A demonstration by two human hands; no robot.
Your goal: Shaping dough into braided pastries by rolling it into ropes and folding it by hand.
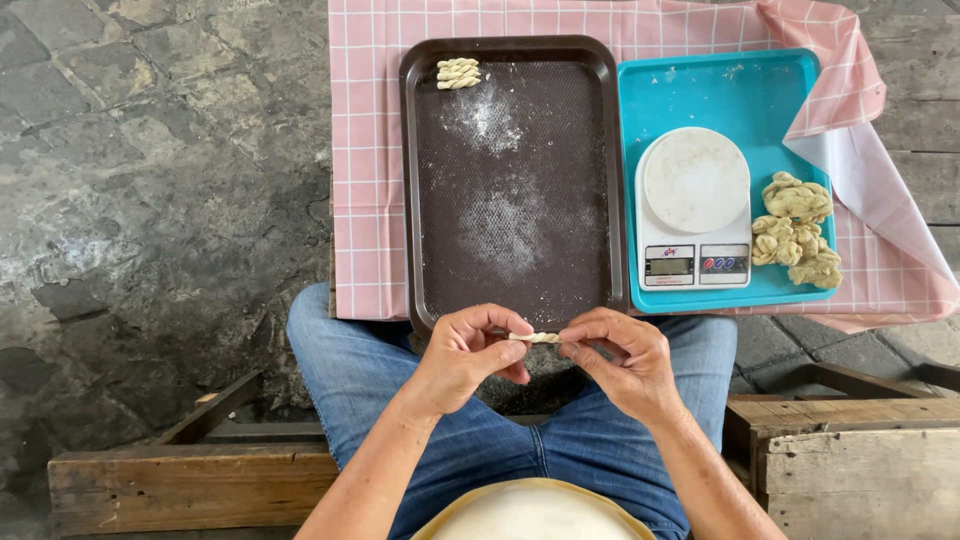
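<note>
My left hand [470,355] and my right hand [622,355] pinch the two ends of a short twisted strip of pale dough [538,338], held between them just in front of a dark brown tray [420,180]. That tray is dusted with flour and carries one finished twisted dough piece [458,73] at its far left corner. To the right, a turquoise tray [725,85] bears a white kitchen scale [694,208] and several lumps of dough [797,230].
A pink checked cloth [365,150] covers the low table under both trays. My knees in blue jeans [345,370] sit below it. Wooden planks [190,480] lie at the left and right. Stone paving [150,180] spreads to the left.
</note>
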